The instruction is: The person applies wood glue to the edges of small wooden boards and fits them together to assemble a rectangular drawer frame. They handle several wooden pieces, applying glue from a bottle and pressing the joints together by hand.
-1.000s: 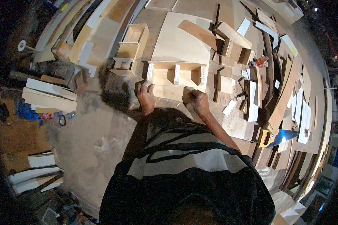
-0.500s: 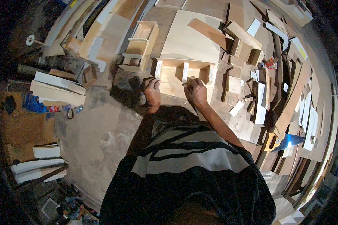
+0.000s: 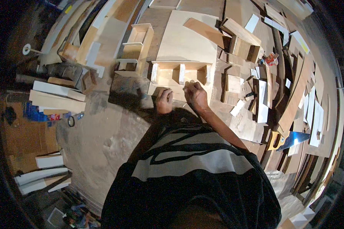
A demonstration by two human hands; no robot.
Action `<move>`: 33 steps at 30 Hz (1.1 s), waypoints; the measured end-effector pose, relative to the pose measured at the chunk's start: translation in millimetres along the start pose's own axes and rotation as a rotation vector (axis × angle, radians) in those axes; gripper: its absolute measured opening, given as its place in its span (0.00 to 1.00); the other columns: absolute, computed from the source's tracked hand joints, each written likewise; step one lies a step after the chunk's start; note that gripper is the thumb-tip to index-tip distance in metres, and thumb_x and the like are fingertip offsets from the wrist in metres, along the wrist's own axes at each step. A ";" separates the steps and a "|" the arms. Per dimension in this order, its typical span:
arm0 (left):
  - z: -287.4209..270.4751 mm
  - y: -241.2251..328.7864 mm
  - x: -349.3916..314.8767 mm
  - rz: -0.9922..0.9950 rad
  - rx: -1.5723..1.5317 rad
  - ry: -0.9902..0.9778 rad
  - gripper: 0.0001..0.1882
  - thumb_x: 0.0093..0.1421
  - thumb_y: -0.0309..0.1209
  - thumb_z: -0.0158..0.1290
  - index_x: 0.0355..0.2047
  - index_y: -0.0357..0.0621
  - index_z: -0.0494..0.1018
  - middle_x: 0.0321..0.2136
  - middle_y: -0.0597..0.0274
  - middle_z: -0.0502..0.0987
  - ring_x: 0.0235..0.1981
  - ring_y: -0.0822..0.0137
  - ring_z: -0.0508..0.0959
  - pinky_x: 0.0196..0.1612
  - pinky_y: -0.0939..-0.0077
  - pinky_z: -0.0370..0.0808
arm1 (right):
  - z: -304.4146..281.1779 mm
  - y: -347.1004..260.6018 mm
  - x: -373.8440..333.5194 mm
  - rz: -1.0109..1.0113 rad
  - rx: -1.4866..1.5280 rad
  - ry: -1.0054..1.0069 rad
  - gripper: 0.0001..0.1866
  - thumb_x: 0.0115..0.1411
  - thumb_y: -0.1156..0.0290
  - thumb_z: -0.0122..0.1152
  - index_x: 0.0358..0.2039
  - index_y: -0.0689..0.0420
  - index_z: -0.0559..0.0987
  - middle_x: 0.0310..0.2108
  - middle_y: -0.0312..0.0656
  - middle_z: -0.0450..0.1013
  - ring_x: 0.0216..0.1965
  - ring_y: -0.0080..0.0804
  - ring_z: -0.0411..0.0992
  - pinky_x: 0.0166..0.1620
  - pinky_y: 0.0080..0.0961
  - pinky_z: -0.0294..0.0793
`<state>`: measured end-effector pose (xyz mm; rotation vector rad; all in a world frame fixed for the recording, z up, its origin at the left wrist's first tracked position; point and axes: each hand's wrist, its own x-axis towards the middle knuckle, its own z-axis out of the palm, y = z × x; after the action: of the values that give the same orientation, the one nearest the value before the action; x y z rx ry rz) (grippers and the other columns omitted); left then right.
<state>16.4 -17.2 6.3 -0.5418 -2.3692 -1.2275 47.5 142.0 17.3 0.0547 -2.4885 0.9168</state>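
A pale wooden box [image 3: 197,65] with two open compartments and a middle divider lies in front of me. Its cut edges look whitish and rough. My right hand [image 3: 196,95] is closed in a pinch at the near end of the divider; whatever the fingertips hold is too small or hidden to make out. Left of it, my left hand [image 3: 164,101] has its fingers curled in by the box's near side, slightly blurred. Any object inside that hand is hidden. Behind the box lies a large flat pale board [image 3: 185,38].
A similar compartment box [image 3: 139,47] stands at the back left. A brown strip [image 3: 204,32] rests across the board. Wood offcuts [image 3: 262,101] crowd the right side, along with a yellow-handled handsaw [image 3: 294,140]. Stacked boards [image 3: 57,97] lie at the left.
My left hand has moved right, away from the box's left corner and closer to my right hand. The right hand stays near the divider. The whole view has shifted a little.
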 end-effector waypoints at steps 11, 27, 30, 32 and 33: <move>17.7 18.9 26.6 0.104 0.140 -0.207 0.12 0.45 0.24 0.53 0.33 0.37 0.72 0.31 0.54 0.73 0.34 0.55 0.71 0.38 0.64 0.65 | -10.7 -4.9 23.3 0.206 -0.114 -0.279 0.35 0.44 0.61 0.60 0.52 0.60 0.61 0.34 0.51 0.69 0.30 0.45 0.72 0.30 0.35 0.72; 17.2 13.8 36.7 -0.183 -0.103 -0.218 0.14 0.52 0.19 0.43 0.40 0.36 0.70 0.27 0.46 0.74 0.30 0.53 0.75 0.34 0.69 0.70 | -7.6 -6.1 36.3 0.215 -0.157 -0.377 0.51 0.38 0.46 0.64 0.57 0.61 0.54 0.32 0.56 0.72 0.27 0.46 0.73 0.27 0.33 0.72; 23.9 0.0 37.0 -0.264 -0.157 -0.215 0.12 0.54 0.22 0.44 0.39 0.35 0.71 0.27 0.48 0.74 0.28 0.56 0.75 0.33 0.71 0.70 | -13.7 -9.0 45.2 0.231 -0.137 -0.385 0.49 0.38 0.48 0.64 0.55 0.62 0.56 0.32 0.53 0.72 0.28 0.45 0.73 0.28 0.34 0.72; 17.2 17.9 43.8 -0.355 -0.229 -0.273 0.12 0.56 0.26 0.46 0.39 0.34 0.71 0.27 0.51 0.75 0.29 0.63 0.74 0.33 0.74 0.69 | -21.5 -13.5 46.9 0.302 -0.111 -0.437 0.42 0.39 0.55 0.65 0.52 0.63 0.60 0.34 0.51 0.72 0.30 0.45 0.73 0.30 0.35 0.73; 15.5 18.9 43.4 -0.362 -0.227 -0.264 0.12 0.56 0.26 0.46 0.39 0.34 0.71 0.27 0.51 0.75 0.29 0.63 0.74 0.33 0.74 0.69 | -19.9 -13.1 46.2 0.294 -0.110 -0.446 0.42 0.39 0.55 0.65 0.52 0.63 0.60 0.34 0.51 0.72 0.30 0.45 0.73 0.30 0.35 0.73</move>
<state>-13.1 12.2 33.7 -0.3699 -2.6476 -1.6902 17.8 150.0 59.3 -0.1655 -3.0162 0.9648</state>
